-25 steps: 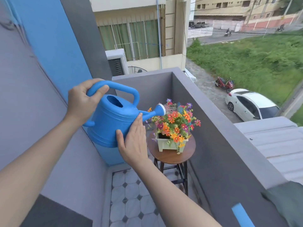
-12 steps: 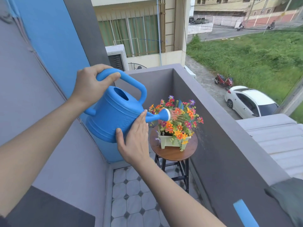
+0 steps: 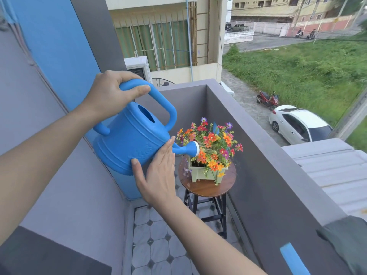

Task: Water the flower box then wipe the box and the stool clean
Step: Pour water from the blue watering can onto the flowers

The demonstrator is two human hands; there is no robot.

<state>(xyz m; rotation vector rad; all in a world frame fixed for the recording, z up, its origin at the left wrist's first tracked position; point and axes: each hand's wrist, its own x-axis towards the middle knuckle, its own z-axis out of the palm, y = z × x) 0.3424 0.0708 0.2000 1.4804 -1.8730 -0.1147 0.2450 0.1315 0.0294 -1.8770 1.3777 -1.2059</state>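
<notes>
Head view, watering step. The can (image 3: 135, 143) is held tilted, its long axis running from the handle (image 3: 160, 96) at upper left down to the rose (image 3: 194, 148) at lower right. The handle is gripped by the left hand (image 3: 108, 94), fingers and thumb curled round it. The right hand (image 3: 158, 175) is laid flat against the can's side at the root of the spout, fingers straight, nothing grasped.

The box (image 3: 206, 173) stands on the round stool (image 3: 206, 188) beside the balcony wall (image 3: 264, 147), ahead and to the right of both hands and just below the rose. Fine threads of water are seen falling into the flowers (image 3: 213, 138). The right hand lies nearer the box.

Wiping is judged not yet begun. A grey-green cloth (image 3: 349, 241) is seen on the wall at lower right, on the right hand's side.
</notes>
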